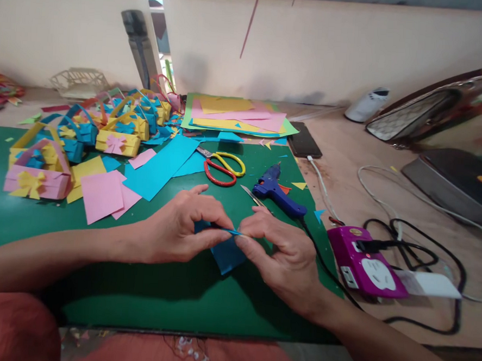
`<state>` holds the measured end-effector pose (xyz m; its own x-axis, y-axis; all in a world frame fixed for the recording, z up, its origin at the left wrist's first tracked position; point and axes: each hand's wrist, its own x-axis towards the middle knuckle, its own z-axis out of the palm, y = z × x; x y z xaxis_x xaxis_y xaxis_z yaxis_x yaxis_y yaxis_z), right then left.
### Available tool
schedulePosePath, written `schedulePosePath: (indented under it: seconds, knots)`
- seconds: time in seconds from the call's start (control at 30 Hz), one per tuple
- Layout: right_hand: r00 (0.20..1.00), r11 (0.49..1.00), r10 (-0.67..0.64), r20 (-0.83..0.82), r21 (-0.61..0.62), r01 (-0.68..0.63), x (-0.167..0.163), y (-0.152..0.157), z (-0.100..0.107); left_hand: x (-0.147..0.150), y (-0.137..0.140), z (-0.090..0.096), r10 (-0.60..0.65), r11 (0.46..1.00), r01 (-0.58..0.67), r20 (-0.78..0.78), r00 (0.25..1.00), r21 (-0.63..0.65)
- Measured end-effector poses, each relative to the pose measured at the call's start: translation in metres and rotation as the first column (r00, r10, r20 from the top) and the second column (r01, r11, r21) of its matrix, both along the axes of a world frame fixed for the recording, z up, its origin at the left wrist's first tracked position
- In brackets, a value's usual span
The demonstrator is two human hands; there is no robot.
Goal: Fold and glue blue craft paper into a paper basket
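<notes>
A piece of blue paper is held up over the green mat, its upper edge folded or pinched into a narrow ridge. My left hand grips that edge between thumb and forefinger, the little finger lifted. On the other end of the ridge, my right hand pinches with thumb and forefinger. Part of the paper is hidden behind my fingers. Just beyond my hands lie scissors with red and yellow handles and a blue glue gun. A pointed metal blade shows partly behind my right hand.
Small paper baskets with bows crowd the left back. Nearby lie pink sheets and a blue strip. A stack of coloured paper, a phone, a purple power socket and looping cables are further back and right.
</notes>
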<state>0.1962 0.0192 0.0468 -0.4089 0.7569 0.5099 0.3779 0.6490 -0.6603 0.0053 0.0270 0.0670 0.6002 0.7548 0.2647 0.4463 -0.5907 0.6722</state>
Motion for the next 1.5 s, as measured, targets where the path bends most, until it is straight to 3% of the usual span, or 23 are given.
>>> schedulePosePath:
  seconds: [0.37, 0.47, 0.6, 0.77, 0.9, 1.1, 1.17, 1.27, 1.5]
  knots:
    - [1.000, 0.990, 0.006, 0.011, 0.138, -0.007, -0.001, -0.001, -0.004, 0.004, -0.002, -0.002, 0.111, 0.986, -0.090, 0.149, 0.983, -0.140]
    - [1.000, 0.987, 0.014, 0.010, 0.158, -0.016, -0.001, -0.001, -0.003, 0.004, -0.004, 0.001, 0.094, 0.992, -0.082, 0.137, 0.986, -0.096]
    - [1.000, 0.988, -0.011, 0.003, 0.151, 0.010, 0.002, 0.000, 0.001, 0.000, -0.003, 0.007, 0.122, 0.988, -0.132, 0.105, 0.987, 0.085]
    - [0.997, 0.965, -0.082, 0.001, 0.248, 0.079, 0.008, 0.002, 0.002, -0.005, 0.001, 0.010, 0.222, 0.879, -0.276, 0.178, 0.959, 0.390]
    - [0.994, 0.932, -0.081, 0.069, 0.359, 0.051, 0.011, 0.002, 0.002, -0.005, -0.001, 0.006, 0.154, 0.772, -0.200, 0.127, 0.980, 0.604]
    - [0.988, 0.902, -0.090, 0.126, 0.432, 0.027, 0.013, 0.001, 0.003, -0.005, -0.009, 0.005, 0.167, 0.665, -0.158, 0.061, 0.984, 0.730]
    - [0.988, 0.898, -0.089, 0.129, 0.439, 0.024, 0.013, 0.001, 0.003, -0.004, -0.010, 0.004, 0.172, 0.652, -0.161, 0.063, 0.983, 0.741]
    - [0.989, 0.894, -0.084, 0.121, 0.447, 0.022, 0.013, 0.002, 0.002, -0.002, -0.009, -0.001, 0.156, 0.689, -0.152, 0.060, 0.986, 0.709]
    - [0.993, 0.911, -0.037, 0.108, 0.413, -0.011, 0.010, 0.001, -0.003, 0.003, -0.008, -0.007, 0.067, 0.859, -0.094, 0.071, 0.995, 0.503]
